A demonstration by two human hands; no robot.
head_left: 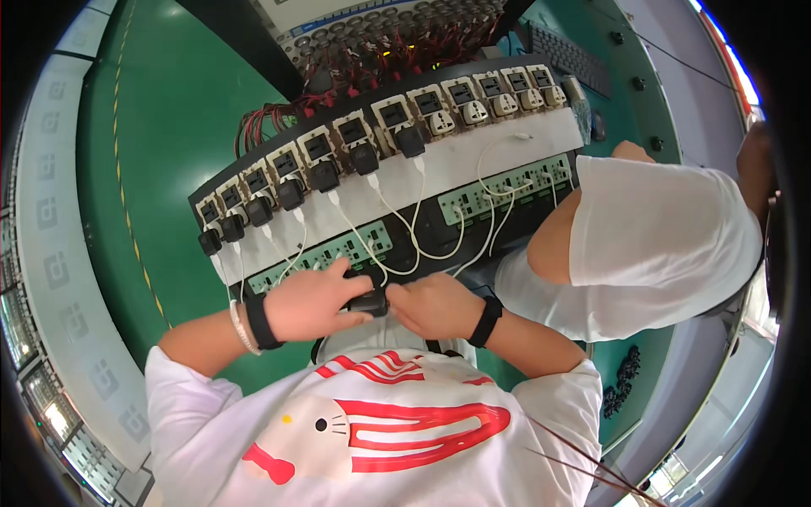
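Note:
In front of my body, my left hand grips a black power adapter between thumb and fingers. My right hand is beside it with its fingers pinched close to the adapter's end; whatever is between those fingertips is hidden. Just beyond my hands is a green circuit board strip with white cables plugged in. Behind it stands a long row of sockets. Several black adapters sit in its left and middle sockets, with white cables running down from them.
A second green circuit board strip lies to the right. Close at my right is a person in a white sleeve. Red wiring and a metal panel stand behind the sockets. A black keyboard lies at the far right.

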